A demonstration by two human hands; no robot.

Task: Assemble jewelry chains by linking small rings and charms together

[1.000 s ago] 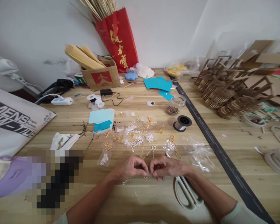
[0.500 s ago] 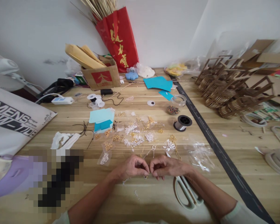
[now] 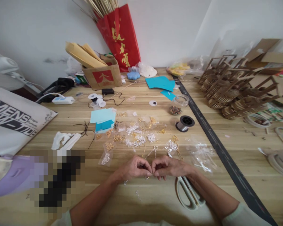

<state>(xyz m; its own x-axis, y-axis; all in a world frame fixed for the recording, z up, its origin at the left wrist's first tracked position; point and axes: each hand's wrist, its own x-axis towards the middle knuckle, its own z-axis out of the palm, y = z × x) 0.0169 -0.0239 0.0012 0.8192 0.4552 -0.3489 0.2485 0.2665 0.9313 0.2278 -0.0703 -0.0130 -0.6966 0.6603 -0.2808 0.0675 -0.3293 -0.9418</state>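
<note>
My left hand (image 3: 133, 168) and my right hand (image 3: 168, 167) meet fingertip to fingertip low over the wooden table (image 3: 141, 201), both pinched on a tiny silver jewellery piece (image 3: 147, 177) whose thin chain dangles between them. Just beyond the hands lie several small clear bags of gold and silver findings (image 3: 136, 138). White-handled scissors (image 3: 187, 193) lie under my right wrist. A short bit of silver chain (image 3: 138, 195) rests on the table near my left forearm.
A spool of silver wire (image 3: 184, 123) and a glass jar of beads (image 3: 176, 106) stand beyond the findings. Teal paper (image 3: 102, 119), a cardboard box (image 3: 102, 75), a red bag (image 3: 119, 34), wooden lattice pieces (image 3: 233, 91), a white bag (image 3: 11, 121) and crumpled plastic (image 3: 201, 155) surround the work spot.
The hands have closed in slightly, so the fingertips now touch. The view shifted a little; nothing else on the table moved.
</note>
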